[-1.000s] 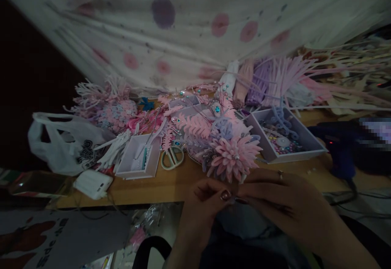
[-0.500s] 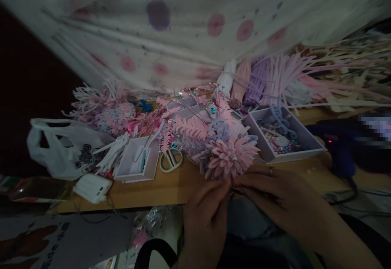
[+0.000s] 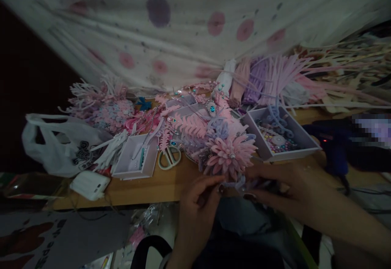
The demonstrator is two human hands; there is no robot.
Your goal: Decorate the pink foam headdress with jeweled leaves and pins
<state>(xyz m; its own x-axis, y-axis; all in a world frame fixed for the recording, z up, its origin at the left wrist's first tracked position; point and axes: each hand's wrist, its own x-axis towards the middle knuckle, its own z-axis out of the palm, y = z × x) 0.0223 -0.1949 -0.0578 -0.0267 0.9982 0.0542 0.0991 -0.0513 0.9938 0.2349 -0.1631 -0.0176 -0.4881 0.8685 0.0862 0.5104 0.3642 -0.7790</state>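
Pink flower: at the near edge of the wooden table, part of a pink and lilac ornament. Left hand: fingertips pinched at the flower's underside. Right hand: fingers closed on the ornament's lower right edge. Nearby: scissors left of the flower; bead tray behind right; white tray, plastic bag further left.

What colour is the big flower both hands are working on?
Pink, with a small pale centre; the flower shows best in the head view, just above both hands.
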